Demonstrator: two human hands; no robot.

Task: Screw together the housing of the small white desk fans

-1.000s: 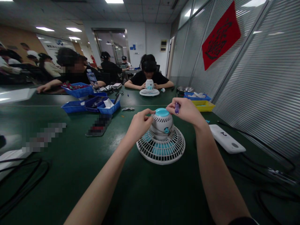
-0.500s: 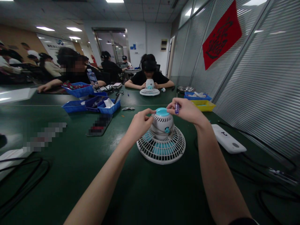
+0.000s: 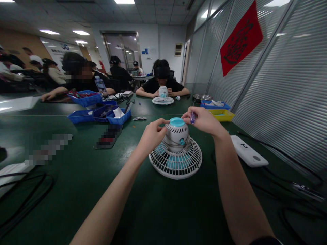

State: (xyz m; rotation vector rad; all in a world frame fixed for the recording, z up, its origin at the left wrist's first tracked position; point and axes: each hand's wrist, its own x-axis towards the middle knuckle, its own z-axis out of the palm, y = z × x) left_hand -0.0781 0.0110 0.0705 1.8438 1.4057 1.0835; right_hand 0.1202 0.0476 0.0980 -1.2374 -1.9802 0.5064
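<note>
White fan point(image 3: 175, 137) stands grille down, left fingers point(image 3: 162, 121) on turquoise cap point(image 3: 177, 122), grip unclear, right fingers point(image 3: 187, 116) clasping purple handle point(image 3: 192, 118).

The table point(image 3: 163, 211) lies open in front of the fan point(image 3: 176, 145), and a passage runs between the left hand point(image 3: 153, 134) and the phone point(image 3: 108, 136). Farther left, blue trays point(image 3: 81, 117) block the way. On the right, the white device point(image 3: 249, 152), black cables point(image 3: 286, 217) and yellow tray point(image 3: 226, 118) crowd the space beside the right hand point(image 3: 203, 119).
</note>
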